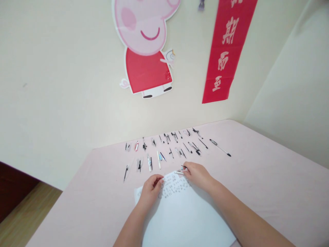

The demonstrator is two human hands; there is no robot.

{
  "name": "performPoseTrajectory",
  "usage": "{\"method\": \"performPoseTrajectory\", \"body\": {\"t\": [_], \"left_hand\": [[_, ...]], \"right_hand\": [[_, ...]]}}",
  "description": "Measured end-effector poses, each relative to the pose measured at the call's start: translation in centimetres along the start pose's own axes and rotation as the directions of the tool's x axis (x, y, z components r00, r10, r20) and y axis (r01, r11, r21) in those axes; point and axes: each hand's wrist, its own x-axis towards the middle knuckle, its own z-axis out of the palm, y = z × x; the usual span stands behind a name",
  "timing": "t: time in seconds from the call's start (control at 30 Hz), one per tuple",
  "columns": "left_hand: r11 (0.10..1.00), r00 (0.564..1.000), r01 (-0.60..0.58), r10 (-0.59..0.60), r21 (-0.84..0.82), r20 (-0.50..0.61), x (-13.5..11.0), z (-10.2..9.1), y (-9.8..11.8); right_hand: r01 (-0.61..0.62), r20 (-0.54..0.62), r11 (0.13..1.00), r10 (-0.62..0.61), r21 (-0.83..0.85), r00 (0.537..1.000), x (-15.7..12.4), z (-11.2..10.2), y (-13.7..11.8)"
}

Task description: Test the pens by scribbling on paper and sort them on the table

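Here we rest our left hand (151,189) on the upper left corner of the sheet of paper (185,219), fingers curled narrow; whether they pinch anything we cannot tell. Our right hand (198,175) sits at the sheet's upper edge, closed around a pale pen (180,172) lying just above the handwriting. Beyond the sheet, rows of pens (167,151) lie on the pink desk (262,192), a long black pen (220,147) well off to the sheet's upper right
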Motion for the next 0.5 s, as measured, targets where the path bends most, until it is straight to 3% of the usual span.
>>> {"method": "performPoseTrajectory", "body": {"t": [0.17,0.3,0.4,0.5], "left_hand": [[0.999,0.999,-0.043,0.043,0.004,-0.027,-0.3,0.1,0.1],[0.998,0.998,-0.059,0.057,-0.034,-0.030,-0.5,0.3,0.6],[0.983,0.999,0.017,-0.022,-0.182,-0.024,-0.5,0.6,0.9],[0.914,0.989,0.142,-0.145,-0.381,0.020,-0.6,1.1,1.2]], "right_hand": [[0.011,0.074,0.991,-0.001,-0.133,0.997,0.0,0.8,-0.2],[0.021,0.062,0.984,-0.010,-0.175,0.998,0.1,0.7,-0.6],[0.064,-0.011,0.989,-0.066,-0.131,0.998,0.0,0.4,-1.0],[0.158,-0.097,0.987,-0.161,-0.041,0.982,-0.3,0.3,-1.7]]}}
